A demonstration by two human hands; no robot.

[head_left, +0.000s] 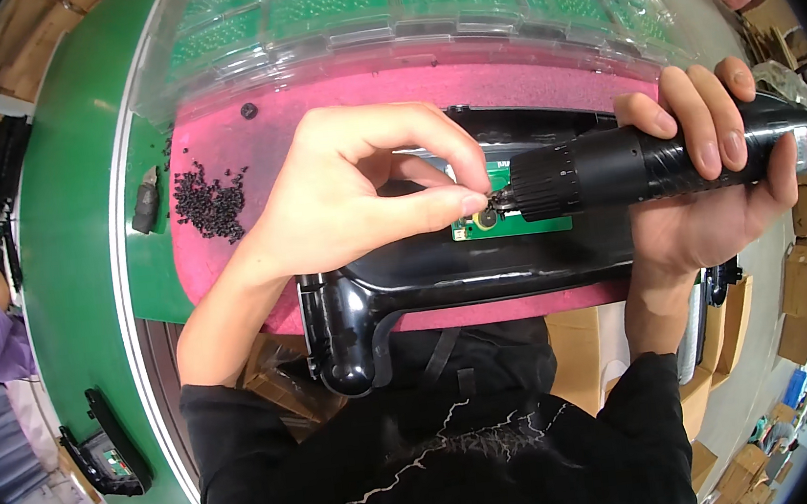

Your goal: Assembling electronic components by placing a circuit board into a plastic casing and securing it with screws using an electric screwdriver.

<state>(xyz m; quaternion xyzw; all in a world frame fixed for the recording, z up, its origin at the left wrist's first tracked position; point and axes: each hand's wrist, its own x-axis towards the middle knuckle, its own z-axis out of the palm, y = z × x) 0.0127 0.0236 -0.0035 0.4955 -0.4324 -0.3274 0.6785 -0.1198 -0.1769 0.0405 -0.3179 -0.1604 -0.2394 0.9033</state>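
Currently right hand (711, 180) grips black electric screwdriver (650, 164); left hand (358, 193) pinches a tiny screw at its tip, over green circuit board (509, 226) in black housing (455, 271) mid pink mat (387, 96). Risk: bit slips, screw drops or fingertip gets nicked.

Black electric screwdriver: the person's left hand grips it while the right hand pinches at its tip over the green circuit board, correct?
Hands are swapped. In the head view, the right hand grips the black electric screwdriver; the left hand pinches at its tip over the green circuit board.
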